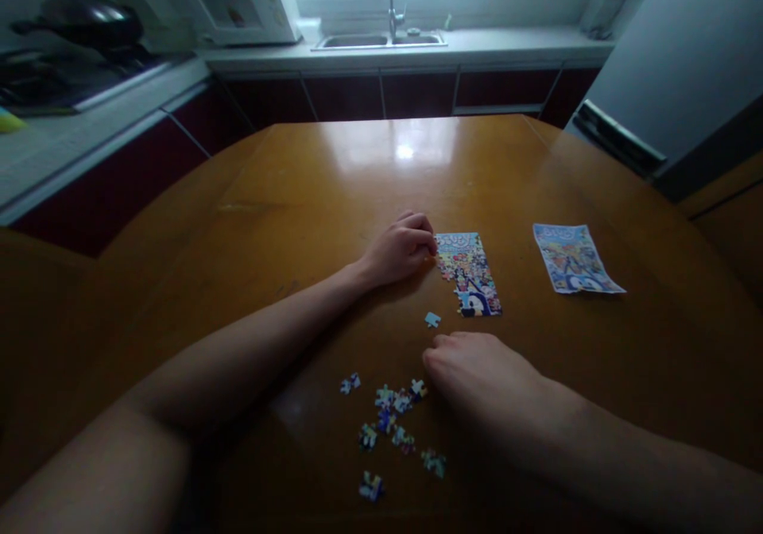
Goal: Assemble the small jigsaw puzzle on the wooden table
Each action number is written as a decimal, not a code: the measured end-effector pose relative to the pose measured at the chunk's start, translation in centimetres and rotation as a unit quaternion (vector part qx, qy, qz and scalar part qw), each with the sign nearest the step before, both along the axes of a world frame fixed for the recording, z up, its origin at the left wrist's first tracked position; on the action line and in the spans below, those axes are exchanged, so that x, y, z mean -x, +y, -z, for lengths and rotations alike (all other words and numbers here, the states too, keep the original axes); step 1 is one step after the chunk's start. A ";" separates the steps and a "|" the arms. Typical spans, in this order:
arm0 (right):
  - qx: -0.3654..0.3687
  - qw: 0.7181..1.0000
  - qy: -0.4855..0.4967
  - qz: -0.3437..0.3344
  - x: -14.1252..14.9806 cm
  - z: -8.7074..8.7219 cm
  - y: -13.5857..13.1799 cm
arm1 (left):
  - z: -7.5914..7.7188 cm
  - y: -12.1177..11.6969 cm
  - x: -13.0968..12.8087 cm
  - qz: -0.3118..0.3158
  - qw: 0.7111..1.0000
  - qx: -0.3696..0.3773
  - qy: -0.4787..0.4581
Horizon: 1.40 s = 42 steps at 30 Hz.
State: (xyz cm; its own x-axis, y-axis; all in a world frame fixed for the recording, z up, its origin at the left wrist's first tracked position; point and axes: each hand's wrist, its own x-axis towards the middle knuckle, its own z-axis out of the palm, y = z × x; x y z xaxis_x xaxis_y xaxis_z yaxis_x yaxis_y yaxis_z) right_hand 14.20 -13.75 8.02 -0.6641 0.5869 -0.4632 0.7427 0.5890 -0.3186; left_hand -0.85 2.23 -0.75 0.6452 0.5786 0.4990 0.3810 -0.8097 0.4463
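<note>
A partly assembled jigsaw puzzle (468, 272) lies on the wooden table, with gaps along its lower left side. At its upper left edge is my left hand (405, 248), fingers curled and fingertips against the border; whatever they may hold is hidden. Below the puzzle my right hand (477, 363) rests closed on the table, its fingers folded underneath and mostly out of sight. One light-blue puzzle piece (432, 319) lies between the two hands. Several loose puzzle pieces (386, 419) are scattered nearer to me, left of my right hand.
A creased picture sheet (575, 260) lies right of the puzzle. Beyond the table (286, 168) stand a counter with a sink (358, 41), a white microwave (238, 9) and, at left, a stove with a dark wok (83, 21). A fridge (668, 57) is at right.
</note>
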 end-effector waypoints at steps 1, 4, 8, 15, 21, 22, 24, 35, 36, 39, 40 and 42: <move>0.000 1.000 -0.003 0.007 0.0 -0.1 0.0 | 0.0 0.0 0.0 0.001 1.000 0.001 0.000; -0.008 0.999 -0.021 0.029 0.1 0.0 0.0 | 0.0 0.0 0.0 0.003 1.000 -0.001 -0.002; -0.018 0.999 -0.029 0.028 0.0 0.5 0.0 | -0.1 -0.1 0.0 0.005 1.000 -0.002 0.000; 0.004 1.000 -0.004 0.018 -0.3 0.4 0.0 | -0.2 -0.1 0.0 0.004 1.000 0.000 0.007; 0.014 0.997 0.058 0.044 -1.1 0.1 0.0 | -0.2 -0.1 0.1 0.008 1.000 -0.003 0.001; 0.015 0.995 0.080 0.052 -1.4 0.1 0.2 | -0.2 -0.2 0.1 0.007 1.000 -0.002 0.002; 0.018 0.987 0.137 0.082 -2.2 0.0 1.0 | -0.3 -0.2 0.1 0.005 1.000 0.000 0.005; -0.047 0.832 0.423 0.356 -7.3 3.6 8.1 | -0.1 -0.1 0.0 0.009 1.000 -0.003 -0.006; -0.048 0.829 0.431 0.354 -7.5 4.4 8.1 | -0.2 -0.1 0.0 0.012 1.000 0.000 -0.006; -0.074 0.826 0.440 0.345 -7.8 6.2 7.7 | -0.3 -0.2 0.1 0.023 1.000 0.008 -0.008; -0.086 0.826 0.440 0.341 -7.9 6.5 7.6 | -0.4 -0.2 0.2 0.028 1.000 0.012 -0.006; -0.110 0.831 0.437 0.327 -7.8 7.0 7.5 | -0.5 -0.3 0.2 0.038 0.999 0.018 -0.001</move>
